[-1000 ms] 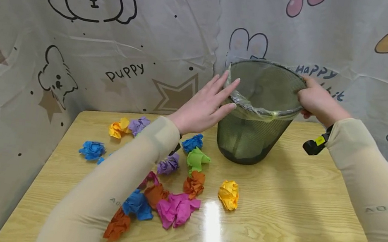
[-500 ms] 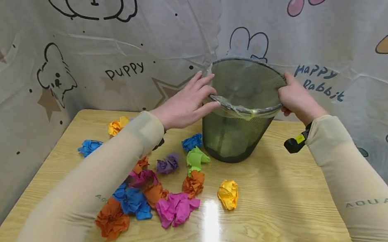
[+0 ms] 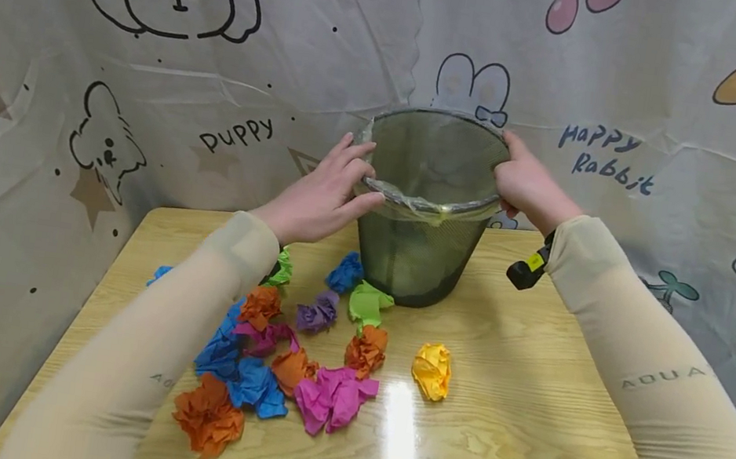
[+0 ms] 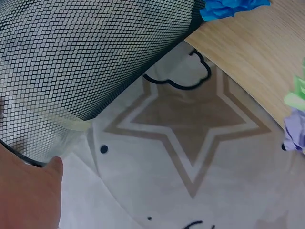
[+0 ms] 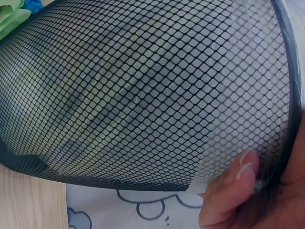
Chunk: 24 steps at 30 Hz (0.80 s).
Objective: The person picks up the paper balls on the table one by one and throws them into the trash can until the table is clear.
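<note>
Round black mesh bin (image 3: 416,253) is at the back of the light wood table (image 3: 508,441), with a clear plastic liner (image 3: 443,213) inside and folded over the rim. The right hand (image 3: 535,183) has its fingers curled, gripping the rim; the left hand (image 3: 317,198) just rests loose, straightish fingers opposite. Crumpled multicoloured paper balls (image 3: 293,371) sit outside, mostly left.
</note>
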Tool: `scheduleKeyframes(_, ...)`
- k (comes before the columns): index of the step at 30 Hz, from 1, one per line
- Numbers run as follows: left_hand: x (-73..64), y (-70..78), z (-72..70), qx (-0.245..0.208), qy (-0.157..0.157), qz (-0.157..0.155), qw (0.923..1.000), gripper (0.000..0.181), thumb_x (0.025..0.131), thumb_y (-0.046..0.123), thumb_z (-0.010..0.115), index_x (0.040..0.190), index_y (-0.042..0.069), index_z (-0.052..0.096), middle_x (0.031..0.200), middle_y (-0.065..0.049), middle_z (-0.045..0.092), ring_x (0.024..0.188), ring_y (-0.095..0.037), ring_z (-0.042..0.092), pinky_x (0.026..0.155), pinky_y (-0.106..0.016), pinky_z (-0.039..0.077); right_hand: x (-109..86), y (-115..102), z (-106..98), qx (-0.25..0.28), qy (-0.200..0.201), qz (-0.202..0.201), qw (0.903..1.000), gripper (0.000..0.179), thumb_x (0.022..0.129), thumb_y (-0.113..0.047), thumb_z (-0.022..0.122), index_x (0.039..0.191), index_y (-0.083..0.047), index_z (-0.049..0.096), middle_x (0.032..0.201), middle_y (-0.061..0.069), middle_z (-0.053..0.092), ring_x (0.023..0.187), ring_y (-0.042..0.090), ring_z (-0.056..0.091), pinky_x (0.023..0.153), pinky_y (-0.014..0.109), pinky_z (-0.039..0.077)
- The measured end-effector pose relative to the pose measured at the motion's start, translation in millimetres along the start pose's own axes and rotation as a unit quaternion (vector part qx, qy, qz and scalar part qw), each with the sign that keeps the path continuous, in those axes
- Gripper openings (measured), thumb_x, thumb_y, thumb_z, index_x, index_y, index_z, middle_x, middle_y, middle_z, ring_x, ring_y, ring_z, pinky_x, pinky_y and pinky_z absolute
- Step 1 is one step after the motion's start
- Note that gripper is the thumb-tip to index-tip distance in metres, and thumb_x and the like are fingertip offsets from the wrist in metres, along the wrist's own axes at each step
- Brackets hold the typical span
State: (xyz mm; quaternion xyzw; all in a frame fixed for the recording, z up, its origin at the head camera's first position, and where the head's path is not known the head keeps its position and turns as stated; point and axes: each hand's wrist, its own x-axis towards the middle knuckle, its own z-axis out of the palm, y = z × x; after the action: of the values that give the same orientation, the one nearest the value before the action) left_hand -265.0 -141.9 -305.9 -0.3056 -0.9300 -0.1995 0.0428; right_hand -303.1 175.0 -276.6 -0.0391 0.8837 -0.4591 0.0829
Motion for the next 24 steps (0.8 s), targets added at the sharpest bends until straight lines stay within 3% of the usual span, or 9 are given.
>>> scheduleKeyframes(7,-11.5,-16.3,-5.1,-0.002,0.005,-0.003,1.0000,0.059,0.105,0.063,0.033,0.133,0.014,0.049,0.171,0.003,0.008,0.155,-0.016,-0.014,0.122,-0.055,0.021,3.1,-10.2,14.3,0.011,-0.006,0.009,0.9999,0.080,0.098,-0.001,0.028,0.166,-0.025,-0.007,0.169,0.011,0.013,0.055,0.016,0.044,0.054,0.033,0.049)
scheduleKeyframes(16,-22.6,-32.1,-12.0,-0.007,0.012,0.009,0.9999,0.057,0.107,0.061,0.029,0.128,0.012,0.047,0.171,-0.001,0.009,0.155,-0.018,-0.015,0.122,-0.057,0.017,4.2,-19.5,31.4,0.039,-0.004,0.005,0.9992,0.080,0.097,-0.001,0.028,0.166,-0.024,-0.007,0.166,0.016,0.022,0.051,0.013,0.041,0.057,0.037,0.055)
scheduleKeyframes(24,-22.9,-36.4,-13.6,-0.014,0.014,0.021,0.9996,0.052,0.108,0.058,0.028,0.126,0.013,0.045,0.170,-0.001,0.008,0.155,-0.019,-0.014,0.121,-0.059,0.017,0.0,-19.7,31.3,0.038,-0.012,0.007,0.9992,0.077,0.101,-0.009,0.030,0.165,-0.025,-0.011,0.168,0.012,0.017,0.050,0.014,0.039,0.065,0.044,0.058)
